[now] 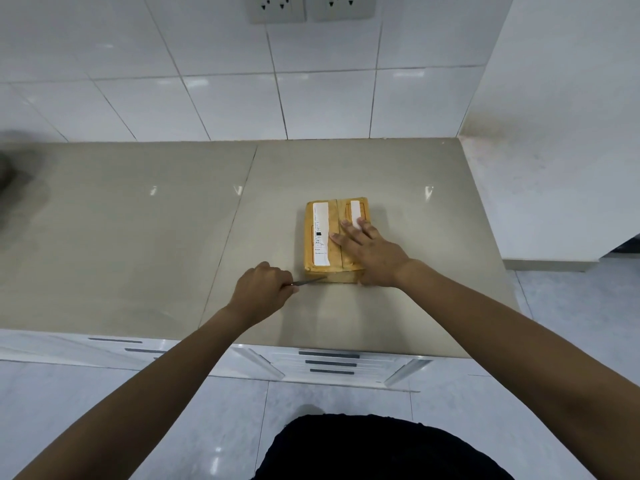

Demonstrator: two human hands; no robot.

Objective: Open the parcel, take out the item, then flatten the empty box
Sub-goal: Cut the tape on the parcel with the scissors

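Observation:
A small brown cardboard parcel (323, 233), wrapped in yellowish tape and bearing two white labels, lies flat on the beige countertop (138, 237). My right hand (370, 252) rests palm down on the parcel's right half, fingers spread, pressing it. My left hand (261, 289) is closed around a thin metal blade (310, 280). The blade's tip touches the parcel's near left edge, low on its front side. The parcel's flaps are closed and nothing of its contents shows.
The counter ends at a white tiled wall (242, 98) behind and a white side wall (554, 133) to the right. Two sockets (310, 6) sit high on the tiles. A dark blurred object (7, 168) shows at the far left. Drawer fronts (329, 363) lie below the counter's front edge.

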